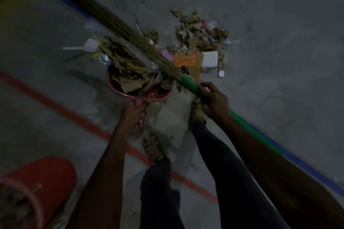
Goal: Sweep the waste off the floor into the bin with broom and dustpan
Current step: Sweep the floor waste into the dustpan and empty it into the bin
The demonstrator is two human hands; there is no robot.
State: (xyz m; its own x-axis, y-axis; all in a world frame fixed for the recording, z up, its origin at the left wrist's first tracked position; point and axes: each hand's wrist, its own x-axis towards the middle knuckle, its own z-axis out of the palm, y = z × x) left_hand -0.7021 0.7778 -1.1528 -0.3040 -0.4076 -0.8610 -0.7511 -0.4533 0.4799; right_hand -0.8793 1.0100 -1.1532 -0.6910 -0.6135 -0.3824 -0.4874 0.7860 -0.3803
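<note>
While the right hand [214,101] grips the green handle of the broom [188,84], its fingers [205,87] curled round the shaft just behind where the straw bristles are bound, the left hand [135,115] holds the handle of the pink dustpan [119,90], fingers wrapped tight round it. Beyond the left fingers the dustpan sits on the grey floor [279,80], heaped with brown dry leaves and torn paper. From the right fingers the broom's bristles run up and to the left, passing over the loaded dustpan; their far tips are blurred. Ahead of the right fingers, and just past the dustpan's far edge, a pile of waste [201,37] lies on the floor: crumpled brown leaves, clear plastic wrap, an orange scrap, a pink scrap and a small white card. Off to the left of the bristles lies a white plastic spoon-like piece [81,46]. Below the two hands are the person's dark trouser legs and sandalled feet, standing on a pale sheet of paper [173,122]. Well behind the left fingers, toward the lower left corner, stands a red bin [46,178] with a pink rim beside it. A red line [61,108] and a blue line [307,169] cross the floor
</note>
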